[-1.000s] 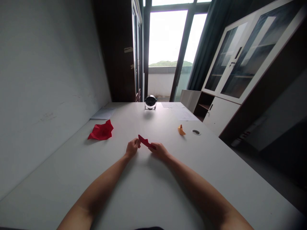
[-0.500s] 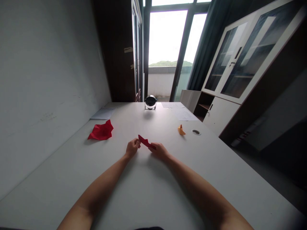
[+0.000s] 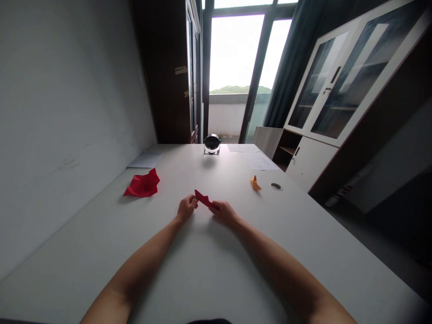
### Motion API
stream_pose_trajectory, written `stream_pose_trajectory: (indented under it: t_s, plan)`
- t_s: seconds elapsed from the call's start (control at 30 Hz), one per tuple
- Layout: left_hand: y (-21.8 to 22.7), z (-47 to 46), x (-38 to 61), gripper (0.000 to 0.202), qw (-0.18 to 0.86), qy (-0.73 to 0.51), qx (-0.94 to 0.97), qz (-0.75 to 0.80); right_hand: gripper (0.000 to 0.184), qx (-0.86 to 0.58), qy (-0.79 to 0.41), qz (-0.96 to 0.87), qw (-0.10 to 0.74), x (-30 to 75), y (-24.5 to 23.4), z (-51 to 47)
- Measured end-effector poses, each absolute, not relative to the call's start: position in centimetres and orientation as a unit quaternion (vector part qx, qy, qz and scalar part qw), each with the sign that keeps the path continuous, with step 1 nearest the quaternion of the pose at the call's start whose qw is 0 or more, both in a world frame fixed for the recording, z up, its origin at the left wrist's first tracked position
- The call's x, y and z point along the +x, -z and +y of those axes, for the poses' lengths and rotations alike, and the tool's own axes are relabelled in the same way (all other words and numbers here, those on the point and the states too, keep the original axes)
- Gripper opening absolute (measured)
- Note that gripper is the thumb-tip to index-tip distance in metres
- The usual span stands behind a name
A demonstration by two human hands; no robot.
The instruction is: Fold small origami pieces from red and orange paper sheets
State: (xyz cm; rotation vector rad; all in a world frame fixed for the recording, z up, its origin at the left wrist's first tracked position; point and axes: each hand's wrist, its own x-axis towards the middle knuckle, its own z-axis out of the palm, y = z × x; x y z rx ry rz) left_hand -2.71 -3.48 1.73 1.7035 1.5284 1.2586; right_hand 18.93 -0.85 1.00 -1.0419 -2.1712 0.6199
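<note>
A small folded red paper piece [image 3: 204, 199] is held just above the white table [image 3: 216, 261], between both of my hands. My left hand [image 3: 186, 209] pinches its left end with closed fingers. My right hand [image 3: 224, 213] grips its right end, fingers curled over it. Both forearms rest low over the table, reaching forward from the near edge.
A crumpled red paper sheet [image 3: 142, 185] lies at the left by the wall. A small orange folded paper figure [image 3: 255, 183] stands to the right, beside a round cable hole [image 3: 276, 186]. A small desk fan [image 3: 212, 144] and white sheets [image 3: 251, 157] lie at the far end.
</note>
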Motion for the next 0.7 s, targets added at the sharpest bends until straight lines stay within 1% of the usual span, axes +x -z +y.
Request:
stream_pose_trajectory:
  t_s: [0.43, 0.7]
  plan:
    - [-1.49, -3.27, -2.72, 0.036, 0.259, -0.470, 0.629, 0.562, 0.025, -0.399, -0.238, -0.826, 0.320, 18.81, -1.12, -0.92]
    - [-1.64, -3.30, -2.73, 0.035, 0.259, -0.467, 0.629, 0.565, 0.025, -0.400, -0.230, -0.829, 0.317, 18.82, -1.21, -0.91]
